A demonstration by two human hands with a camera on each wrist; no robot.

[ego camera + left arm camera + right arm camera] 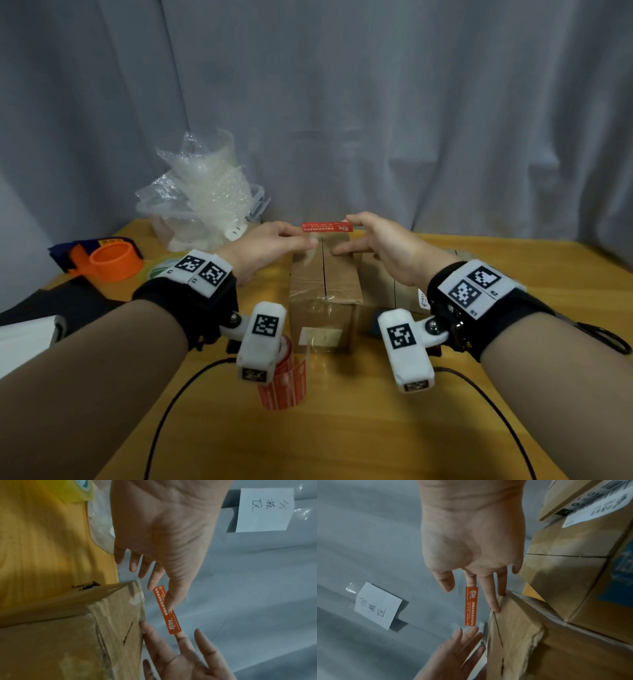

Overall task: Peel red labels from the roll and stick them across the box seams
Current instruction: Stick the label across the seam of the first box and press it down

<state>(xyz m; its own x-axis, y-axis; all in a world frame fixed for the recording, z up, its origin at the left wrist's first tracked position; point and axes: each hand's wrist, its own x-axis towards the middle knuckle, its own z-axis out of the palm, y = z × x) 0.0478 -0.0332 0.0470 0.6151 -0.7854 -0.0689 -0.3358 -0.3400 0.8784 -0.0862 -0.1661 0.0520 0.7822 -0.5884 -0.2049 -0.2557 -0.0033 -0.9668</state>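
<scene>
Red label [327,227] stretched between my hands, above the far end of the box [325,274], across its seam. My left hand [270,245] pinches one end, my right hand [380,245] the other, its free fingers on the box top. Roll [286,380] near me on the table [342,428].

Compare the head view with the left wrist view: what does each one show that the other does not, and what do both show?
Only the head view shows the roll of red labels, the orange tape dispenser and the bubble wrap. Only the left wrist view shows a handwritten white note on the curtain. Both show the left hand and right hand stretching one red label between their fingertips above the far end of the cardboard box on the wooden table.
</scene>
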